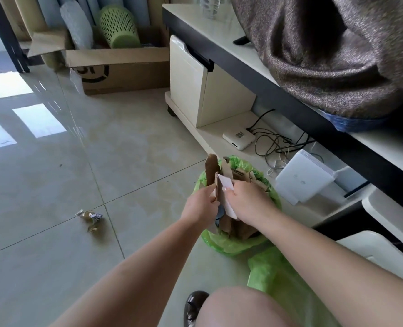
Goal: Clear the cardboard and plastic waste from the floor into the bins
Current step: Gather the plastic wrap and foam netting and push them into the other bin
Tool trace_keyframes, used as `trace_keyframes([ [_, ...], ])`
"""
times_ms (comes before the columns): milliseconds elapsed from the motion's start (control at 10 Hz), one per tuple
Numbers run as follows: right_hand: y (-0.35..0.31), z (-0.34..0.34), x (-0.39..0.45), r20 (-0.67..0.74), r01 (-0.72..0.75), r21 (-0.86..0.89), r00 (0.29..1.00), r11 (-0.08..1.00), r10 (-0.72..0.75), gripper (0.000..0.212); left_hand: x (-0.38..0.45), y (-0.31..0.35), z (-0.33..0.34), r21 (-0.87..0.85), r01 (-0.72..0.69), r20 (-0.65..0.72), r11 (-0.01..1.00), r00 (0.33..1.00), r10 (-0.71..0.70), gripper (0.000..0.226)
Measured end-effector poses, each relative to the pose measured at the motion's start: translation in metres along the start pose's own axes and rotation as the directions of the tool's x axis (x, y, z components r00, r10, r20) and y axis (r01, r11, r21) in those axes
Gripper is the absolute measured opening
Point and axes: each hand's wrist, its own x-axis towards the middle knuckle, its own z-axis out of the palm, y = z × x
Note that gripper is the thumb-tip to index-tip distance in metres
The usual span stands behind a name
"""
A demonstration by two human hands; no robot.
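A bin lined with a green plastic bag point(228, 244) stands on the floor beside the low cabinet. Several brown cardboard pieces point(211, 169) stick upright out of it. My left hand point(201, 205) grips the left side of the cardboard over the bin. My right hand point(247, 201) pinches a white card point(226, 184) and the cardboard with thumb on top. A crumpled wrapper point(89, 215) lies on the tiles to the left, with a smaller scrap point(92, 229) just below it.
A second green bag point(283, 282) lies by my knee. A large open cardboard box point(122, 67) with a green basket point(119, 27) stands at the back. The cabinet's lower shelf point(210, 133) holds white devices point(239, 139) and cables. My shoe point(193, 308) is near the bottom edge.
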Motion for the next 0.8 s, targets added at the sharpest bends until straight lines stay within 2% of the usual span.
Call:
trace_keyframes([
  [100, -0.002, -0.006, 0.012, 0.063, -0.015, -0.113, 0.998, 0.993, 0.023, 0.032, 0.005, 0.001, 0.000, 0.065, 0.011, 0.019, 0.998, 1.000, -0.012, 0.053],
  [200, 0.000, -0.005, 0.029, 0.130, -0.060, -0.149, 0.988, 0.987, 0.080, 0.026, 0.014, 0.001, 0.000, 0.177, 0.016, 0.054, 0.984, 0.998, -0.025, 0.038],
  [300, -0.004, 0.000, 0.044, 0.232, -0.115, -0.251, 0.957, 0.961, 0.175, 0.010, 0.026, 0.000, 0.006, 0.252, 0.015, 0.054, 0.968, 0.998, -0.029, 0.015],
  [400, -0.002, 0.013, 0.053, 0.257, -0.130, -0.337, 0.940, 0.932, 0.224, 0.042, 0.032, 0.000, 0.012, 0.311, 0.006, 0.063, 0.951, 0.998, -0.027, 0.015],
  [500, 0.003, 0.023, 0.056, 0.254, -0.096, -0.394, 0.945, 0.914, 0.208, 0.047, 0.032, 0.000, 0.015, 0.253, 0.061, 0.004, 0.966, 0.998, -0.064, 0.026],
  [600, 0.007, 0.028, 0.054, 0.206, -0.113, -0.378, 0.957, 0.919, 0.202, 0.032, 0.030, -0.001, 0.012, 0.202, 0.103, -0.015, 0.974, 0.995, -0.102, 0.029],
  [700, 0.007, 0.031, 0.050, 0.167, -0.120, -0.332, 0.969, 0.936, 0.184, 0.021, 0.024, -0.001, 0.003, 0.121, 0.095, 0.024, 0.988, 0.995, -0.099, 0.042],
  [800, 0.003, 0.024, 0.033, 0.071, -0.074, -0.327, 0.992, 0.942, 0.103, 0.033, 0.011, -0.002, -0.014, 0.003, 0.109, 0.036, 0.994, 0.993, -0.109, 0.055],
])
